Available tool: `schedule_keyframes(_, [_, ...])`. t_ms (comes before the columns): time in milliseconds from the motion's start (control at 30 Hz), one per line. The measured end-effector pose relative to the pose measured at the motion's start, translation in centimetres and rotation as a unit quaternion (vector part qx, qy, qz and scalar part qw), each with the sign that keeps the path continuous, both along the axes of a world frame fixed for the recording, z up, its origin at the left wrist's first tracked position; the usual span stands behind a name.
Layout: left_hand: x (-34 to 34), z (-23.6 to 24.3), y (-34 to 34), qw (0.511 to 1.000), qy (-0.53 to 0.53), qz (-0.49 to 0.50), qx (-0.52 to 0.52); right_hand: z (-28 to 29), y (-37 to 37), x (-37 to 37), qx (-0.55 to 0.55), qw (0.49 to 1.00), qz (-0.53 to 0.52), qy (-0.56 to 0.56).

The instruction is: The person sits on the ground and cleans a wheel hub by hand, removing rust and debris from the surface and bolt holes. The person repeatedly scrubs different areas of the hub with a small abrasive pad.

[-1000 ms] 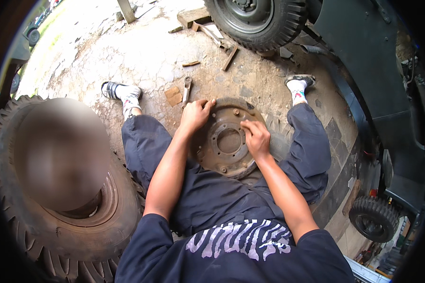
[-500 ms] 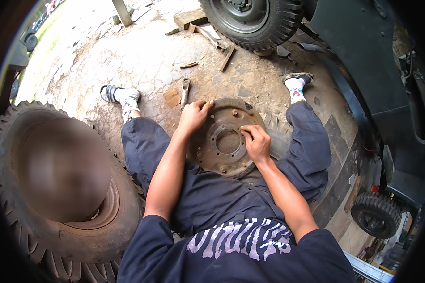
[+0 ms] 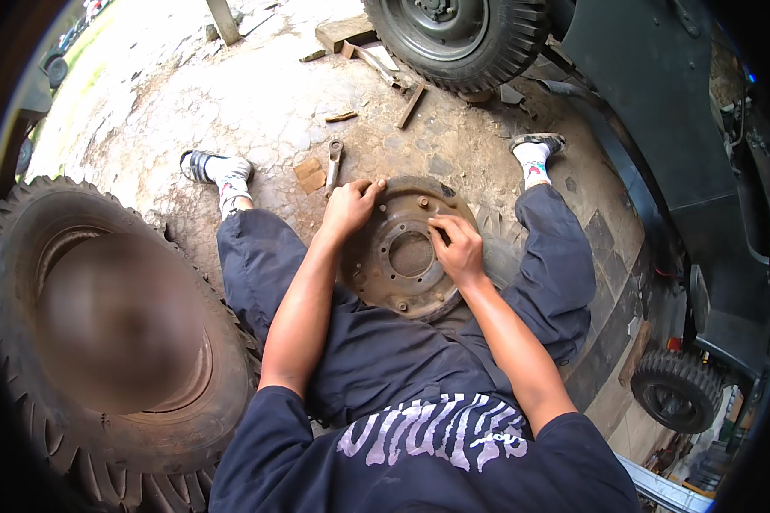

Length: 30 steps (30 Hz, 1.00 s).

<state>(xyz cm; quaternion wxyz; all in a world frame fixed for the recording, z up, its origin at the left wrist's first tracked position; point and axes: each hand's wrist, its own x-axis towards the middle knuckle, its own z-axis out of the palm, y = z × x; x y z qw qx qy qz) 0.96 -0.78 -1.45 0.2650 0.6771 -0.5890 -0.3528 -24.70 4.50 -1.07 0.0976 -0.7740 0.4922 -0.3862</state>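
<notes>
Between my legs a rusty metal wheel disc [image 3: 386, 275] with a round centre opening and a ring of holes rests over a partly hidden tyre. My left hand [image 3: 347, 208] grips the disc's upper left rim, fingers curled over the edge. My right hand [image 3: 459, 248] has its fingertips pinched at the inner ring, just upper right of the opening; whatever is between them is too small to make out. A metal tool with a ring end [image 3: 334, 161] lies on the ground above my left hand, beside a square brown scrap [image 3: 309, 174].
A large tyre on a rim [image 3: 38, 342] lies at my left, partly blurred. A dark vehicle body [image 3: 659, 137] runs along my right, with mounted wheel [image 3: 441, 34] ahead and smaller tyre [image 3: 674, 398] lower right. Wooden offcuts [image 3: 411, 106] and a post [image 3: 225, 21] stand or lie ahead.
My right hand's fingertips dipped slightly half a second ago and are now a little higher, still at the inner ring. My left hand stays on the rim.
</notes>
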Motion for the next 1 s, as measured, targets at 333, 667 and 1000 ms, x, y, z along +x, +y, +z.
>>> schedule_keyframes(333, [0.5,0.3,0.4,1.000,0.027,-0.011,0.007,2.4,0.5,0.1,0.148,0.971,-0.040,-0.185])
schedule_keyframes(667, [0.4,0.5,0.5,0.999,0.042,-0.013,0.010,0.6,1.3,0.6,0.006,0.999,-0.032,-0.001])
schedule_keyframes(1000, [0.0,0.7,0.8,0.997,0.026,-0.013,-0.075,1.3,1.2,-1.0,0.193,0.969,0.000,-0.154])
